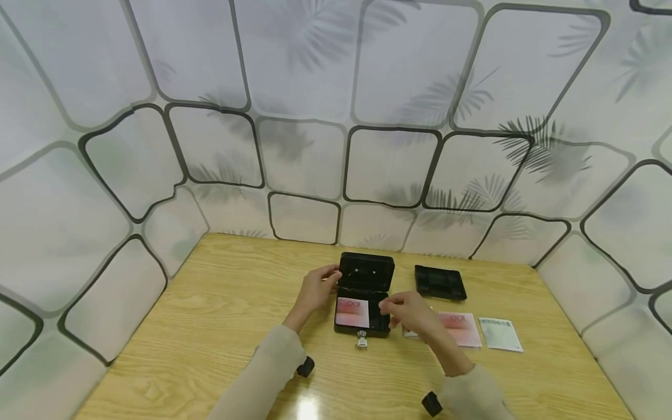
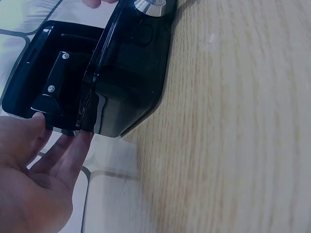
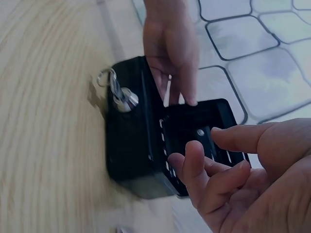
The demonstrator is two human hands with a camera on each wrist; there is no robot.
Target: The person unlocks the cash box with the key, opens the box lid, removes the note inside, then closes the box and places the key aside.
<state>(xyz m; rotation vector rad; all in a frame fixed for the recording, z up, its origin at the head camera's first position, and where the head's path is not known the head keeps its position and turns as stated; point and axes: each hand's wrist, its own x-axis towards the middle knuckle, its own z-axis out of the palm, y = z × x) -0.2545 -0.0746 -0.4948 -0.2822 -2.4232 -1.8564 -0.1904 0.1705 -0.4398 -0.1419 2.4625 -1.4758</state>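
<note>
A black metal cash box (image 1: 362, 333) stands on the table, its lid (image 1: 366, 272) raised at the back. Inside, on the left, lies a pink banknote marked 100 (image 1: 353, 312). My left hand (image 1: 317, 287) grips the lid's left edge near the hinge, thumb on the inner side and fingers behind, as the left wrist view shows. Over the box's right side hovers my right hand (image 1: 412, 315), its fingers loosely bent and nothing visible between them (image 3: 252, 179). A key ring (image 3: 108, 77) hangs from the silver lock (image 3: 126, 99) on the front.
Right of the box, a second pink note (image 1: 459, 329) and a pale greenish note (image 1: 501, 334) lie on the wooden table (image 1: 220, 326). Behind them sits a black compartment tray (image 1: 440, 283). Part of a paper shows under my right wrist. Patterned curtains (image 1: 310, 151) surround the table.
</note>
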